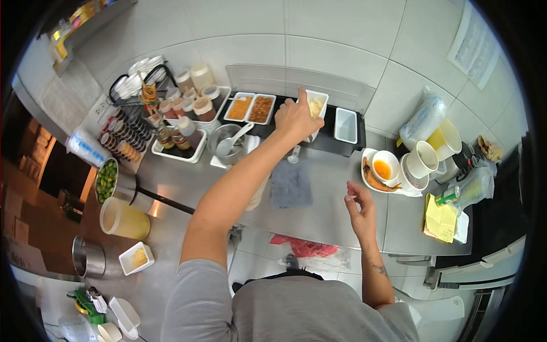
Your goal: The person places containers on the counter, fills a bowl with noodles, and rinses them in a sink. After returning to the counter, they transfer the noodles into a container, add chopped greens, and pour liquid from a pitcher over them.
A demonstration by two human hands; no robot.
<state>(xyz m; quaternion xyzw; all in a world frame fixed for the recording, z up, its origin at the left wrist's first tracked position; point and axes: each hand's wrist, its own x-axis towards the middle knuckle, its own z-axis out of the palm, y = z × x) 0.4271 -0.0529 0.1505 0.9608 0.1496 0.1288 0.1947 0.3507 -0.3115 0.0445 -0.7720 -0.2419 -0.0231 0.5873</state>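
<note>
My left hand (pixel 296 121) reaches to the black rack (pixel 336 144) at the back and grips a white container (pixel 323 98) of pale, chopped food. Left of this hand, two white trays hold orange bits (pixel 240 106) and brown bits (pixel 261 109). An empty white tray (pixel 346 125) sits to its right. My right hand (pixel 361 212) hovers over the counter's front part with its fingers apart and nothing in them. Just beyond it, a white plate (pixel 367 157) carries a fried piece (pixel 373 178) and a small bowl (pixel 386 165) of orange sauce.
A grey cloth (pixel 292 184) lies mid-counter, near a metal bowl (pixel 219 137) with a white ladle (pixel 226 146). Sauce bottles (pixel 187 126) stand at the back left. Along the left are a pot of green pieces (pixel 124 185) and a tub (pixel 126 219). Yellow paper (pixel 439 219) lies right.
</note>
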